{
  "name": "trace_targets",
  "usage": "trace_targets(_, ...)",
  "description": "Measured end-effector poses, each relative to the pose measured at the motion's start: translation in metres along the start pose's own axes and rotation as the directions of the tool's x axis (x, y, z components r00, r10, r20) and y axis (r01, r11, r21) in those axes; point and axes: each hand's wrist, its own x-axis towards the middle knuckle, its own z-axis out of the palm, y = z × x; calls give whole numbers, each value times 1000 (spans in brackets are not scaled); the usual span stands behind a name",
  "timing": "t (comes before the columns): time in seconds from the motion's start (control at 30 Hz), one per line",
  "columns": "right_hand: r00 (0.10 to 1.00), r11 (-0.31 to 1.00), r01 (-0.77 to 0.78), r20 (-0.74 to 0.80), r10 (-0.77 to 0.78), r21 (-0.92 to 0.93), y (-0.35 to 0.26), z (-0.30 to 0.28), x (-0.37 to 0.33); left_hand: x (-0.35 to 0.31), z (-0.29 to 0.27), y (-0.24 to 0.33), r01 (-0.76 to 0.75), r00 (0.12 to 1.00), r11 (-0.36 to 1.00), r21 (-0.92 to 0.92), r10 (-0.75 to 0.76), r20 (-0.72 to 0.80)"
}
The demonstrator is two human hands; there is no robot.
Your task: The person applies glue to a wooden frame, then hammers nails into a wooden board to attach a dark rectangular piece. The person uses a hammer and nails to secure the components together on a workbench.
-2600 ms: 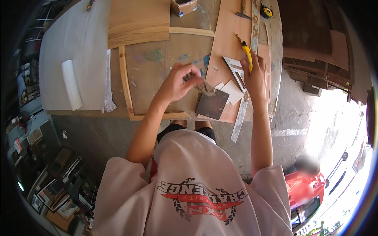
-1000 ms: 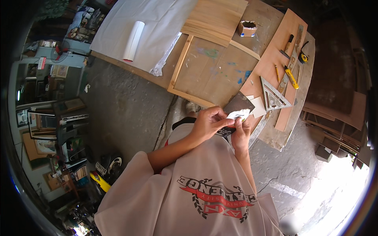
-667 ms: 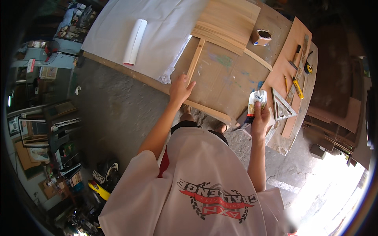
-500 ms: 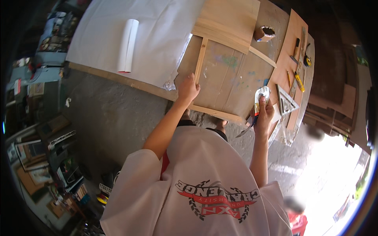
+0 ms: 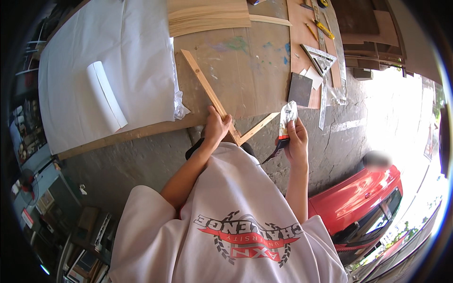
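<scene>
My left hand (image 5: 218, 126) is closed round a slim wooden strip (image 5: 203, 81) near its lower end. A second strip (image 5: 259, 127) meets it there at an angle, forming a corner close to my shirt. In my right hand (image 5: 298, 144), held upright off the table's near edge, is a white flexible tube (image 5: 288, 117) with a crumpled top. A red band and a dark, tapering lower part show on it. The tip points down toward the second strip, and I cannot tell whether it touches. My fingers hide part of the tube.
On the brown worktable (image 5: 231, 66) lie a white sheet (image 5: 146, 47), a paper roll (image 5: 104, 92) and a wooden board (image 5: 207, 16). To the right are a metal set square (image 5: 319, 60), dark square sheet (image 5: 299, 88), pencil (image 5: 311, 31) and yellow cutter (image 5: 325, 29). A red car (image 5: 358, 198) stands beyond.
The wooden strips have come off the table toward my body, tilted in my left hand. The tube in my right hand has moved nearer the corner. The whole view has shifted.
</scene>
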Motion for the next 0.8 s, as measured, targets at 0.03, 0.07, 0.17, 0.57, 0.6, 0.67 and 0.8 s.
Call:
trace_targets(0.03, 1000, 997, -27, 16, 26, 76, 0, -2, -7, 1, -2, -1, -12, 1000, 1000, -12, 13, 14)
trace_targets(0.07, 999, 988, -53, -1, 53, 145, -1, -5, -14, 2, -4, -2, -30, 999, 999, -23, 30, 16)
trace_targets(0.17, 996, 895, -64, 85, 29, 441, -2, -16, -33, 0, -14, 0, -84, 994, 989, -125, 91, 57)
trace_targets(0.57, 974, 875, 208, -174, -145, 437, 7, -74, -89, -15, 2, 33, 141, 972, 765, -629, 15, 236)
trace_targets(0.6, 970, 875, 230, -172, -171, 426, 5, -79, -89, -4, 17, 37, 141, 975, 756, -640, 7, 224)
trace_targets(0.67, 964, 872, 261, -150, -218, 414, 0, -89, -89, 15, 43, 43, 128, 974, 777, -616, 19, 227)
trace_targets(0.8, 952, 942, 283, -173, -254, 177, -6, -105, -77, 37, 81, 51, 80, 975, 788, -611, 66, 213)
